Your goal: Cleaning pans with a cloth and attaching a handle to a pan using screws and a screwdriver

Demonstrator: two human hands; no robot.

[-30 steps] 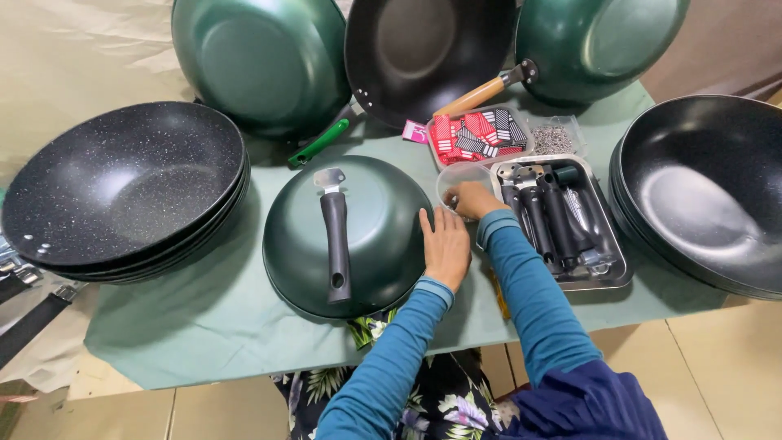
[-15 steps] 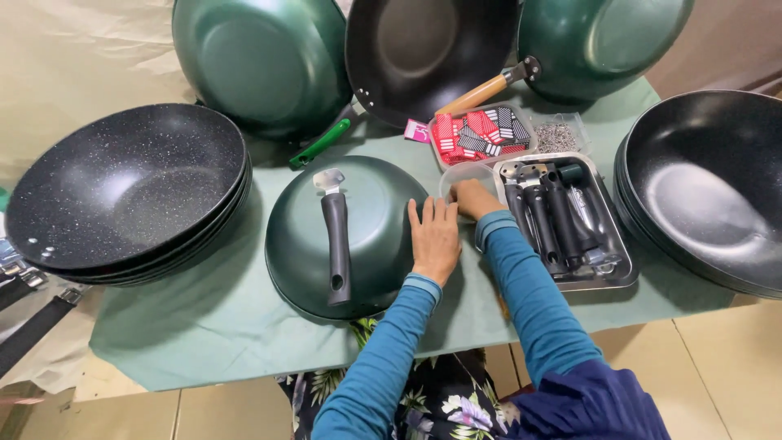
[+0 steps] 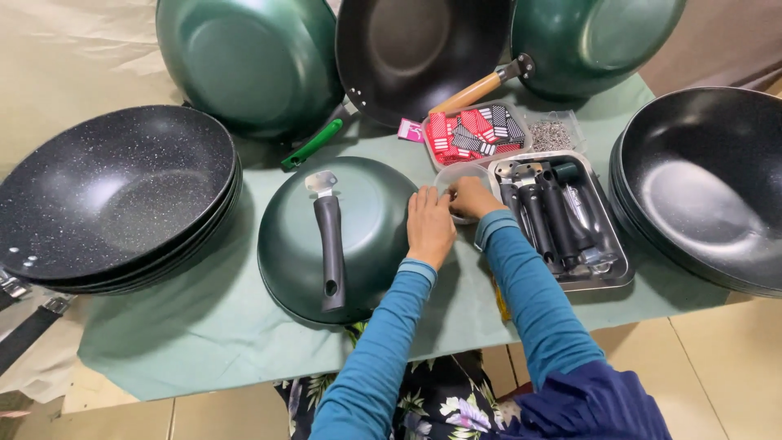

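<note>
**Hands at the upturned green wok**

The left hand [image 3: 429,228] lies flat, fingers [image 3: 423,200] together, on the right rim of the smooth dark-green upturned metal wok [image 3: 366,220]. A loose black handle [image 3: 329,248] rests across the wok's base. Just right, the right hand [image 3: 471,198] curls its fingers into a small clear plastic tub [image 3: 450,175]; what they pinch cannot be told. Further right sits a steel tray of black handles [image 3: 562,220] on the green-clothed surface [image 3: 204,326].

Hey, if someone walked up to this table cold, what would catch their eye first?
Probably the upturned green wok at the table's front, a loose black handle lying across it, with the left hand resting on its right edge. Beside it the right hand reaches into a small clear container, next to a metal tray of handles. Stacked black speckled woks flank the left side.
</note>
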